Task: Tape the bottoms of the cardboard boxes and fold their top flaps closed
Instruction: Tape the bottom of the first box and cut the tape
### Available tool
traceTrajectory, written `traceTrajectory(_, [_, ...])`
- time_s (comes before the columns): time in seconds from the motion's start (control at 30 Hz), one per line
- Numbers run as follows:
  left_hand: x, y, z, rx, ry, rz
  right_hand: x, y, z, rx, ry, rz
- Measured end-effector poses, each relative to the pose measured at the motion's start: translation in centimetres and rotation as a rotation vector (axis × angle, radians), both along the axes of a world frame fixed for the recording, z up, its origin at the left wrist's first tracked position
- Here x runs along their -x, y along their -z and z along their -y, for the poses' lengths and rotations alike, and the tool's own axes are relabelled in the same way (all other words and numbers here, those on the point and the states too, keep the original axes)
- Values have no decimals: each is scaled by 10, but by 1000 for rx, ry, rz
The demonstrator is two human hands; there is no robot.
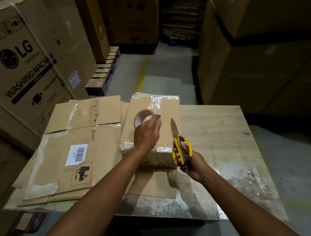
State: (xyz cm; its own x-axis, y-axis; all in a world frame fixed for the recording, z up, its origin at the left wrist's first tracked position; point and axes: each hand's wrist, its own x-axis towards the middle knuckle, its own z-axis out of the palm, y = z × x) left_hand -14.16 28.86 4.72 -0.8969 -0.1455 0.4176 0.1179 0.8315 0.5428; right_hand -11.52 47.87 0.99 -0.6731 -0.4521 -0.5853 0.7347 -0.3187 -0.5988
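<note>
Fig.: box at frame centre on table, long axis running up-frame. Left hand grips tape roll over box top. Right hand grips scissors at box's lower-right corner, blades pointing up-frame, just right of roll. Probably a cut next.

A pale wooden tabletop carries a stack of flattened cartons on its left, a taped box mid-table, and a cardboard sheet just before it.
</note>
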Motion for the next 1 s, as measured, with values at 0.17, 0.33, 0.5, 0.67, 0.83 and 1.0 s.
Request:
traceTrajectory(0.17, [21, 27, -21, 191, 124, -89, -7, 3, -5, -54, 240, -44])
traceTrajectory(0.33, [38, 49, -24, 413, 282, -116, -9, 20, -48, -545, 477, -139])
traceTrajectory(0.5, [47, 47, -29, 522, 280, -158, -4, 63, -99, -1204, 213, -193])
traceTrajectory(0.67, [51, 52, -30, 510, 278, -146, 0, 83, -119, -1383, 36, -124])
traceTrajectory(0.83, [54, 56, -29, 512, 278, -179, 8, 96, -119, -1427, 3, -95])
traceTrajectory(1.0, [54, 53, -28, 453, 300, -143, 16, 91, -110, -1403, 93, -130])
